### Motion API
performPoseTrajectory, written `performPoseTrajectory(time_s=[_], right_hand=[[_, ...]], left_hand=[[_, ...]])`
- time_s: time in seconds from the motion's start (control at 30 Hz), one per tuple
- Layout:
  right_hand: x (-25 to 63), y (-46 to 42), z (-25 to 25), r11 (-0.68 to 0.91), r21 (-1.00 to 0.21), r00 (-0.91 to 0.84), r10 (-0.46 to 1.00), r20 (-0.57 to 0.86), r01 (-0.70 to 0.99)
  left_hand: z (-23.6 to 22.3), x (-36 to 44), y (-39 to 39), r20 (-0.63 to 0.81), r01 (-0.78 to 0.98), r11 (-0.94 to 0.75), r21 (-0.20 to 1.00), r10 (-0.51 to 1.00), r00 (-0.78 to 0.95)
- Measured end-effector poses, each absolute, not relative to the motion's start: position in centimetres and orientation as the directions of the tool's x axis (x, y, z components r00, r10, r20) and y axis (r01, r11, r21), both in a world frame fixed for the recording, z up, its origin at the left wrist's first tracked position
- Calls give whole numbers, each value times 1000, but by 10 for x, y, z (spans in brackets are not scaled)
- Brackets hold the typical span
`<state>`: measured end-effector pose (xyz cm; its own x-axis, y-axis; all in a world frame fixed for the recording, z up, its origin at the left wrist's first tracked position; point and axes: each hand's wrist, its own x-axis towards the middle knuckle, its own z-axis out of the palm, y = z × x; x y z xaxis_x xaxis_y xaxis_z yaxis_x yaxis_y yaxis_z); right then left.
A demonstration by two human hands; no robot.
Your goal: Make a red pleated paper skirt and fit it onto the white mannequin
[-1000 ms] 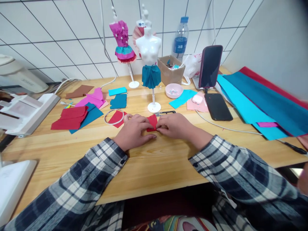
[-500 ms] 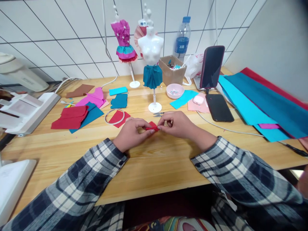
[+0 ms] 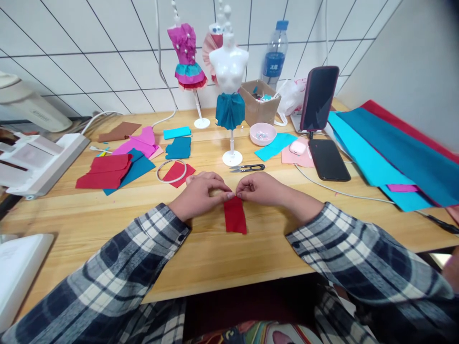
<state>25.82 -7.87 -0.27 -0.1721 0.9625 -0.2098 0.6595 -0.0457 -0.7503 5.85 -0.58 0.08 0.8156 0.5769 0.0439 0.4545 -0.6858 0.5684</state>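
Note:
A small red strip of crepe paper [image 3: 235, 217] hangs toward me from both hands, its lower end near the tabletop. My left hand [image 3: 202, 196] pinches its upper left edge between thumb and fingers. At the upper right corner, my right hand [image 3: 261, 190] pinches it too, the fingertips of both hands nearly touching. Just beyond my hands lie black thread snips [image 3: 251, 168]. Behind them stands a white mini dress form [image 3: 229, 71] wearing a teal crepe paper skirt [image 3: 230, 111]. A white ring [image 3: 171, 181] rests on a red paper piece [image 3: 181, 173] left of my hands.
Red folded paper [image 3: 103, 172] and other coloured pieces lie at the left. A pink bowl [image 3: 263, 138] of small beads, a cardboard box [image 3: 261, 112], a water bottle [image 3: 275, 55] and phones [image 3: 329, 160] stand or lie behind. Long crepe sheets [image 3: 390, 153] cover the right side.
The red paper, earlier bunched up small between my fingers, now hangs down toward me as a strip. My right hand has lowered slightly, uncovering the snips.

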Motion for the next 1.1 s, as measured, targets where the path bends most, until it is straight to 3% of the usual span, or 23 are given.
performPoseTrajectory(time_s=[0.13,0.3,0.73,0.93,1.1], right_hand=[[254,-78,-6,24,-687,-146,982,-120,726],[254,-78,-9,22,-698,-113,990,-85,716],[253,-77,-20,191,-626,-163,981,102,756],[248,-84,-19,296,-438,-252,955,158,849],[243,-94,-10,356,-231,-343,935,93,906]], left_hand=[[-3,60,-8,38,475,-717,511,570,820],[-5,61,-9,76,507,-722,472,606,792],[-8,60,-9,148,520,-782,343,592,793],[-3,56,-11,206,447,-869,212,487,849],[6,54,-14,216,335,-939,82,345,913]])
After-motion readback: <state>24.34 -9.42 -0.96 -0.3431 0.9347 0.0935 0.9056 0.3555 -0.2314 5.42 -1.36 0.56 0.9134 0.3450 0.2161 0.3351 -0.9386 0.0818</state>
